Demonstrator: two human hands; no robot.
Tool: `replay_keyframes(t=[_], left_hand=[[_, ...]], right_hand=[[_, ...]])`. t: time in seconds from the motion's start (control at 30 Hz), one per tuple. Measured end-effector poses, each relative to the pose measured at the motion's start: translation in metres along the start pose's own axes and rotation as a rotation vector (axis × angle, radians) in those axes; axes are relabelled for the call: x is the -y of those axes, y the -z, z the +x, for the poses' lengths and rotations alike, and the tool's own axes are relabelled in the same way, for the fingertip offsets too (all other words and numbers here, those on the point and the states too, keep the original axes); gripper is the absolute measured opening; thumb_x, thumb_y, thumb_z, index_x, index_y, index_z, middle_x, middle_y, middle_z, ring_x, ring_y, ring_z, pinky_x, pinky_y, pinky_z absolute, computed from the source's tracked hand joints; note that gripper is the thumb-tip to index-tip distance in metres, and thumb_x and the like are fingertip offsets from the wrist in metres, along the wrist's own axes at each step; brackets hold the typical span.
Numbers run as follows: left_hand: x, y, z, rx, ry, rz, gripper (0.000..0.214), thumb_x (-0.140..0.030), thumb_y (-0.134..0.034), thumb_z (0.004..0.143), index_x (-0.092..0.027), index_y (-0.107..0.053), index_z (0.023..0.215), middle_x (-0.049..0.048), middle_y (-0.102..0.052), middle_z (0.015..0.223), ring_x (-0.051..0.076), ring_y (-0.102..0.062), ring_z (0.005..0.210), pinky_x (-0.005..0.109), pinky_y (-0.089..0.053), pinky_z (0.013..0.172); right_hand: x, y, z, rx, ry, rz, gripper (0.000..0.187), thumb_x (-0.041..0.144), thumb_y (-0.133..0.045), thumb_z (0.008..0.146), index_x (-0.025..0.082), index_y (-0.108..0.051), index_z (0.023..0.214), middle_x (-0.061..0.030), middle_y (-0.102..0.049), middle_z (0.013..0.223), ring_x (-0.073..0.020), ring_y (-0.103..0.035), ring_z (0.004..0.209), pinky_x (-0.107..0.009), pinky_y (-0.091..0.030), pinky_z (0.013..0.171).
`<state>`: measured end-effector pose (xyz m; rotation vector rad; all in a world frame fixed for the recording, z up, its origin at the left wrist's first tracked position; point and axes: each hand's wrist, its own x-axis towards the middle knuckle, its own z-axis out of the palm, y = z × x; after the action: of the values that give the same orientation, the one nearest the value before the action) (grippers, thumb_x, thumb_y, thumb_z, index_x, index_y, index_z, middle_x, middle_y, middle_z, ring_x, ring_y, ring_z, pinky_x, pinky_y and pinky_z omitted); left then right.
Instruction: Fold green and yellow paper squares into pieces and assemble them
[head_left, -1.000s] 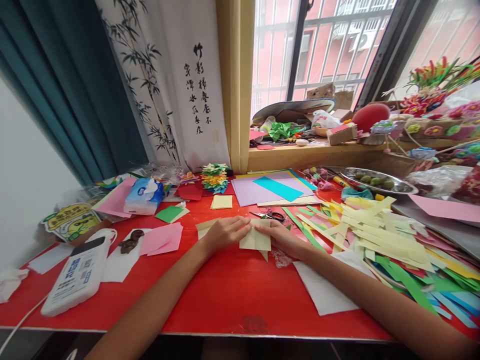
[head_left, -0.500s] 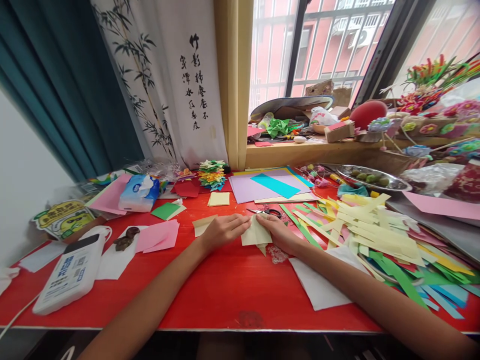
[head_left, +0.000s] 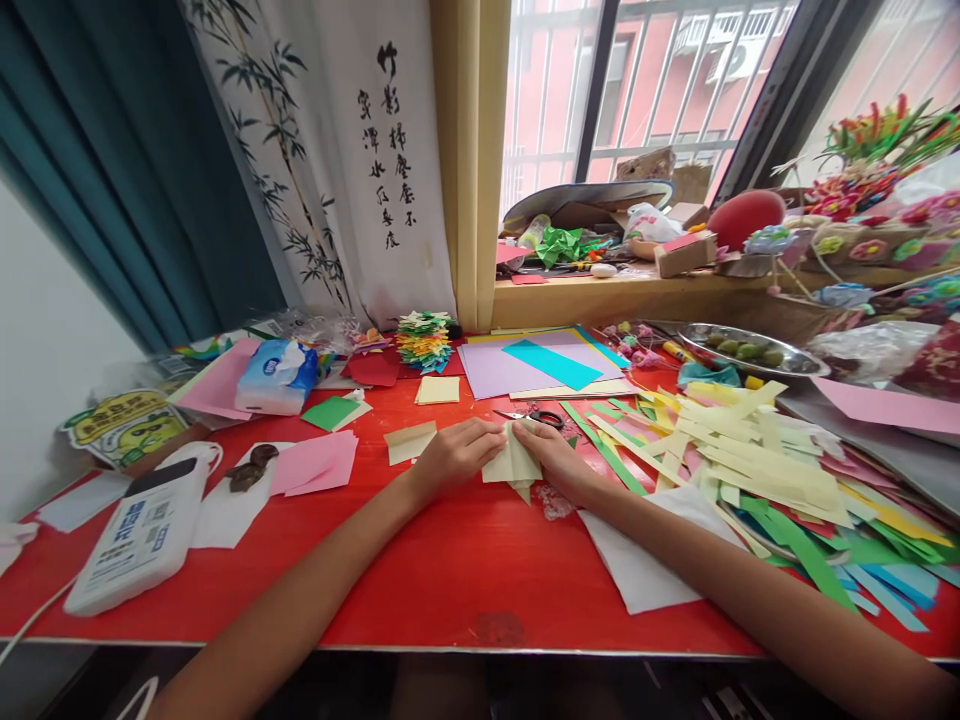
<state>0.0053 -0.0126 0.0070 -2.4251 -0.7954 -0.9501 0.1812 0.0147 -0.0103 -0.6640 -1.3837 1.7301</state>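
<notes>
A folded pale yellow paper [head_left: 512, 465] lies on the red table [head_left: 450, 570] between my hands. My left hand [head_left: 456, 455] pinches its upper left edge with curled fingers. My right hand [head_left: 559, 460] grips its right side, fingers closed on the fold. Small scissors [head_left: 536, 416] lie just behind the paper. Another pale yellow piece [head_left: 409, 441] rests left of my left hand.
A heap of yellow, green and blue paper strips [head_left: 757, 470] fills the right side. Purple and teal sheets [head_left: 536, 368] lie behind. Pink paper [head_left: 315, 465], a white wipes pack [head_left: 139, 535], a tissue pack [head_left: 276, 377] and a stack of folded pieces [head_left: 424, 342] sit left.
Both hands have kept hold of the yellow paper, lifting its top edge a little and drawing it into a narrower fold. The camera has shifted slightly.
</notes>
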Motion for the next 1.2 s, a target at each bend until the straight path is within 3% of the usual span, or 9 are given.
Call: replay_keyframes(t=[0.23,0.97,1.2], left_hand=[[-0.0043,0.0005,0.0022,0.025,0.109,-0.166,0.015,-0.022,-0.048,0.083,-0.014,-0.052,0.095,0.0068,-0.058,0.093,0.014,-0.056,0.089,0.027,-0.050,0.078],[-0.0052,0.0024,0.0037,0.057,-0.009,-0.064,0.012,-0.024,-0.046,0.084,-0.015,-0.053,0.079,0.0070,-0.058,0.089,0.014,-0.055,0.087,0.027,-0.049,0.075],[-0.0040,0.0024,0.0032,0.088,-0.019,-0.063,0.013,-0.023,-0.047,0.083,-0.014,-0.053,0.076,0.0071,-0.057,0.088,0.015,-0.054,0.087,0.026,-0.049,0.071]], right_hand=[[-0.0032,0.0006,0.0011,-0.008,0.020,-0.001,0.030,0.046,-0.057,0.075,0.016,-0.056,0.080,-0.0005,-0.054,0.072,-0.0110,-0.047,0.060,-0.024,-0.036,0.056],[0.0014,0.0002,0.0014,0.032,-0.042,0.066,0.030,0.045,-0.061,0.071,0.016,-0.058,0.078,-0.0020,-0.058,0.069,-0.0120,-0.050,0.057,-0.025,-0.038,0.055],[0.0050,-0.0036,0.0004,-0.020,-0.088,0.108,0.027,0.038,-0.067,0.067,0.015,-0.057,0.077,-0.0028,-0.059,0.070,-0.0123,-0.052,0.058,-0.025,-0.040,0.054]])
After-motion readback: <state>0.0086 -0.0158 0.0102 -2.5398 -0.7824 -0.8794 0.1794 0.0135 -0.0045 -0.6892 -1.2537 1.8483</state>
